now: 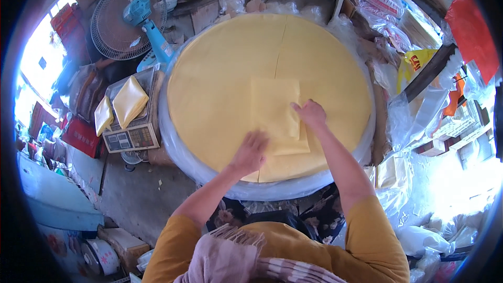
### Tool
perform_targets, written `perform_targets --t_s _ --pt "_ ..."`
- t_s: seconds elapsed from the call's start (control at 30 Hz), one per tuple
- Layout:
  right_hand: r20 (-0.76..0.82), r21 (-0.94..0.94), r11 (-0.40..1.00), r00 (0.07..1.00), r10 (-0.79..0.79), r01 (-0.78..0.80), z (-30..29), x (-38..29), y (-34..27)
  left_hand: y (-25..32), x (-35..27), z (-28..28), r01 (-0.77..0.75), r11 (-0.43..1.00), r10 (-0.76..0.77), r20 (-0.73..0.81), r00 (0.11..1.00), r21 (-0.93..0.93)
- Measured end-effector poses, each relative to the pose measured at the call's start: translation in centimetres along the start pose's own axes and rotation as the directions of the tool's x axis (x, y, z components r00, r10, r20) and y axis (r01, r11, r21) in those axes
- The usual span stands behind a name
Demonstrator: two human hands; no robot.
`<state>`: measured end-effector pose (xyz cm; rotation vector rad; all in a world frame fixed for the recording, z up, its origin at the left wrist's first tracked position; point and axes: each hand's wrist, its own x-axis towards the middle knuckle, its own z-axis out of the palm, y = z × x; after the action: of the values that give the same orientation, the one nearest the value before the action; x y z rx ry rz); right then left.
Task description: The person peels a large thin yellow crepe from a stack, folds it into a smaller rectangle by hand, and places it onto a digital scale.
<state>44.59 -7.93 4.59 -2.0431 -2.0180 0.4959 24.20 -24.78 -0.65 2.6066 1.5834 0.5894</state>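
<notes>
A large round tabletop (212, 70) lies before me, covered in pale yellow sheet with seam-like lines at its top and bottom. Near its middle is a thin yellow sheet (275, 102), with another yellow layer (289, 147) showing beneath its lower right side. My left hand (250, 150), blurred by motion, is palm down at the lower left of these layers, holding nothing visible. My right hand (312, 114) rests at the sheet's right edge, thumb towards it and fingers curled; whether it pinches the edge is unclear.
Left of the table, a weighing scale (131, 139) carries stacked yellow folded pieces (130, 102). A blue fan (137, 11) stands behind it. Clear plastic wrap (182, 165) skirts the table rim. Shelves with plastic bags (381, 2) line the right side.
</notes>
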Motion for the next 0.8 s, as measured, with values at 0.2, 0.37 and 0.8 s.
perform_targets --t_s 0.2,0.37,0.8 --pt "-0.006 -0.07 0.997 0.999 0.04 -0.04 1.1 1.7 -0.6 0.2 0.1 0.1 -0.006 0.999 0.003 -0.064 0.998 -0.046" --pt "0.048 -0.054 0.997 0.997 0.057 -0.054 -1.4 0.4 -3.1 -0.1 -0.5 0.2 -0.01 1.0 0.007 -0.089 0.996 -0.027" --pt "-0.021 -0.083 0.996 0.999 0.036 -0.038 0.2 2.8 -0.7 0.0 -0.2 0.1 -0.028 0.998 0.023 -0.107 0.994 -0.048"
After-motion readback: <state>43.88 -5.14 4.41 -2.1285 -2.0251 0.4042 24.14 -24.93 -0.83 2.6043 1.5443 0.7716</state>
